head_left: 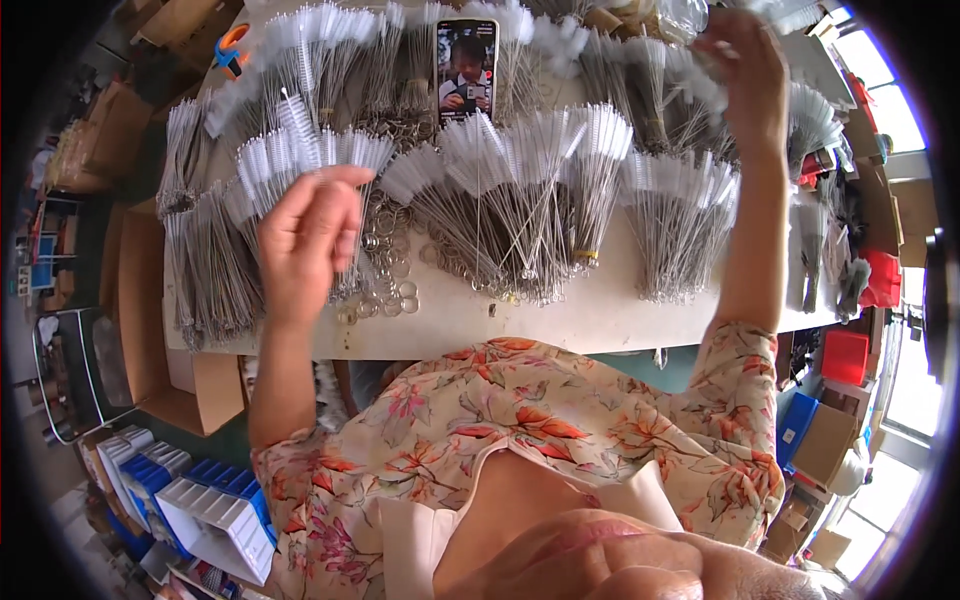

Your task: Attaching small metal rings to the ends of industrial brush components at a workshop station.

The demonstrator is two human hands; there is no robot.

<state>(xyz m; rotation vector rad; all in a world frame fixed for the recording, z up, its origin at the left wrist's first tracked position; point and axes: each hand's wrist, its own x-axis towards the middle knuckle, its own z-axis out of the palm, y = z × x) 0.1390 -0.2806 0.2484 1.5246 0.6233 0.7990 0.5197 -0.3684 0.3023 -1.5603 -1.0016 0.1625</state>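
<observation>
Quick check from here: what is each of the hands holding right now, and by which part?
The left hand pinches a thin wire brush by its lower stem, bristles up. The right hand reaches into the far brush bundles; whether it grips one cannot be told.

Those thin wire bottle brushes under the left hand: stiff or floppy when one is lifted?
The wire bottle brushes look thin-stemmed, so probably light and slightly springy, not floppy. Their white bristles would likely snag on neighbours in the fanned bundles. The left hand hovers above them, its grip unclear.

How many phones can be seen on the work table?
1. The phone stands at the far edge of the table, among the bundles of wire brushes. Others may be hidden under them.
</observation>
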